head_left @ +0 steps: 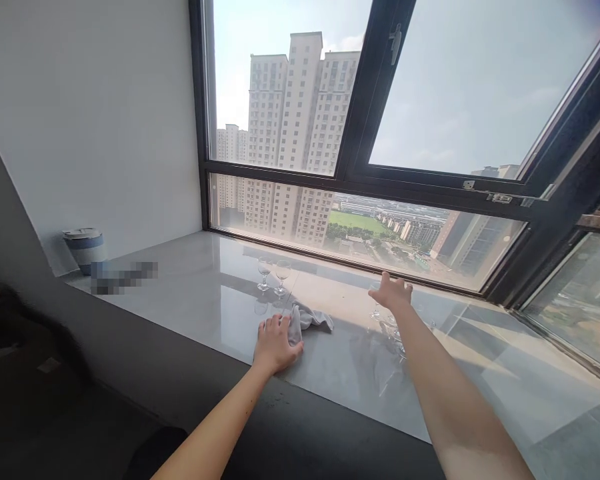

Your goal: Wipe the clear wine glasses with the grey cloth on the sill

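My left hand point(275, 345) is near the front edge of the glossy window sill, its fingers and thumb around a crumpled grey cloth point(313, 319). Part of the cloth trails to the right on the sill. Two clear stemmed glasses point(273, 275) stand upright just beyond it. Farther right, my right hand point(393, 293) reaches over the back of the sill, fingers apart and curved. Right below its thumb is another stemmed glass point(375, 312); whether they touch I cannot tell. More glasses point(397, 337) are beside my right forearm, partly hidden by it.
A white and blue bucket point(84, 248) stands at the sill's left end by the wall, with a blurred-out patch beside it. Dark-framed windows point(350, 167) border the back and right of the sill point(180, 300). Its front edge drops to a dark area below.
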Action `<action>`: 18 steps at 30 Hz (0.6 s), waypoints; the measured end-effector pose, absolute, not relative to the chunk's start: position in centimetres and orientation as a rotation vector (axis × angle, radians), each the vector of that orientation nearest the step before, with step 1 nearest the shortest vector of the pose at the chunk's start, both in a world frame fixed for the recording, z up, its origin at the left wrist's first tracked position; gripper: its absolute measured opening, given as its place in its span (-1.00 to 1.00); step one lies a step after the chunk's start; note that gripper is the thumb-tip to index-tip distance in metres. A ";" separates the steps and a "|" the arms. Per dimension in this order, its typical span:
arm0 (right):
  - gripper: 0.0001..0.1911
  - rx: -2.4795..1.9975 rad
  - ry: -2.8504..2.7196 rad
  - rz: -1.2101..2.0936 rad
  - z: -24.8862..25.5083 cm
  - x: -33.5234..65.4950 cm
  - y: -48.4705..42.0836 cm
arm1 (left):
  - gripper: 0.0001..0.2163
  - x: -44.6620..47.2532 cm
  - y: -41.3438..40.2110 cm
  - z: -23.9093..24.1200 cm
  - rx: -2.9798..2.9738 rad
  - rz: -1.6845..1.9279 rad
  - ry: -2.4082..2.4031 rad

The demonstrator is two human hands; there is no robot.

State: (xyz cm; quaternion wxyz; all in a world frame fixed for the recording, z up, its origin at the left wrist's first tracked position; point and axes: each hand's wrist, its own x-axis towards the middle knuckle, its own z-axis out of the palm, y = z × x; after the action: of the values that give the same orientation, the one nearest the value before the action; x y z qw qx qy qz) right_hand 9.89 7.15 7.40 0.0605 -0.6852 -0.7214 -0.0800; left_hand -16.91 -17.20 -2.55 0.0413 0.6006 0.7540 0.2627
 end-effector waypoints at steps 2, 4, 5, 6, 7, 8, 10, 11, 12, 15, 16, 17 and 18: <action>-0.27 -2.077 -2.164 -0.257 7.3 9.8 7.2 | -0.39 -16.9 -17.2 -2.6 1.844 0.809 2.316; -0.28 -2.077 -2.133 -0.294 7.1 9.8 7.3 | -0.39 -17.0 -17.1 -2.7 1.851 0.815 2.318; -0.29 -2.078 -2.119 -0.309 6.9 9.7 7.3 | -0.40 -17.0 -17.1 -2.8 1.853 0.820 2.319; -0.30 -2.078 -2.107 -0.318 6.8 9.7 7.4 | -0.40 -17.0 -17.0 -2.9 1.858 0.824 2.319; -0.32 -2.078 -2.099 -0.321 6.7 9.7 7.4 | -0.41 -17.0 -17.0 -3.0 1.862 0.828 2.321; -0.33 -2.078 -2.095 -0.320 6.6 9.7 7.5 | -0.41 -17.1 -16.9 -3.1 1.869 0.833 2.324; -0.34 -2.081 -2.091 -0.319 6.5 9.7 7.6 | -0.41 -17.1 -16.9 -3.2 1.883 0.839 2.329; -0.34 -2.082 -2.092 -0.322 6.5 9.7 7.6 | -0.40 -17.0 -16.9 -3.2 1.885 0.838 2.331; -0.35 -2.083 -2.096 -0.324 6.6 9.7 7.6 | -0.40 -17.0 -16.9 -3.2 1.884 0.835 2.334; -0.37 -2.098 -2.110 -0.312 7.0 9.7 7.5 | -0.41 -17.0 -16.8 -3.2 1.868 0.821 2.342; -0.38 -2.108 -2.112 -0.301 7.2 9.7 7.4 | -0.41 -17.0 -16.8 -3.2 1.867 0.820 2.343; -0.38 -2.118 -2.114 -0.289 7.3 9.7 7.3 | -0.41 -17.0 -16.8 -3.2 1.872 0.822 2.342; -0.39 -2.128 -2.114 -0.277 7.4 9.7 7.3 | -0.41 -17.0 -16.8 -3.3 1.878 0.827 2.341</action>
State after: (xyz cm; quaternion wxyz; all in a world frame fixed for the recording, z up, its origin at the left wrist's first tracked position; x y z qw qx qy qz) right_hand 9.70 7.27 7.43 0.0648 -0.7049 -0.7003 -0.0919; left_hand -17.05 -16.78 -3.28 0.0146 0.6032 0.7519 0.2656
